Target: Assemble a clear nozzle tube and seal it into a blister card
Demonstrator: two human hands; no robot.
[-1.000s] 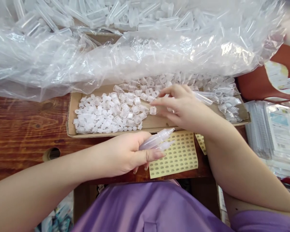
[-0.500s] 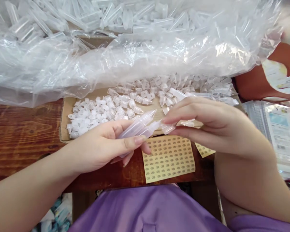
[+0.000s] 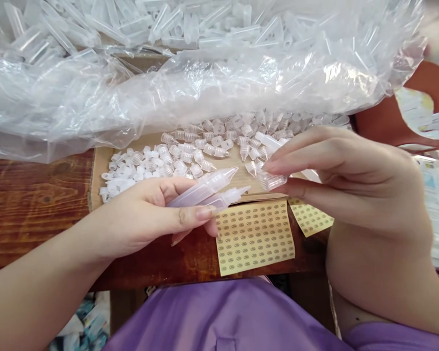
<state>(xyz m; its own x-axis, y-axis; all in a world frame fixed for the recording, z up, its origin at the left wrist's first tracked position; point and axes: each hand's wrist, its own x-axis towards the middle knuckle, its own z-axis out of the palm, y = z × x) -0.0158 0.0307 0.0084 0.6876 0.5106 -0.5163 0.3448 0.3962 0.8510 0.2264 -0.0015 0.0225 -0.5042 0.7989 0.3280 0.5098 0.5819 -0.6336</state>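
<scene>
My left hand [image 3: 161, 214] is closed round two translucent plastic tubes. The upper tube [image 3: 208, 185] wears a clear pointed cap; the lower tube [image 3: 223, 199] ends in a bare narrow nozzle. Between thumb and fingertips, my right hand [image 3: 344, 180] pinches a clear ribbed cap [image 3: 273, 181], held apart from the nozzle and to its right. Behind both hands lie many loose clear caps [image 3: 219, 141] on a shallow cardboard tray [image 3: 230, 163]. Small white plugs [image 3: 128, 173] are heaped at the tray's left end.
A large clear plastic bag [image 3: 190, 92] full of translucent tubes [image 3: 171, 22] spreads across the back. Yellow sticker sheets [image 3: 256, 239] lie at the front edge of the wooden table [image 3: 40, 200]. Clear packets [image 3: 431, 195] and a brown container [image 3: 376, 122] stand on the right.
My right hand has moved right with the clear cap, away from the lower tube, whose nozzle now shows whole. The left hand has shifted slightly left, still holding both tubes.
</scene>
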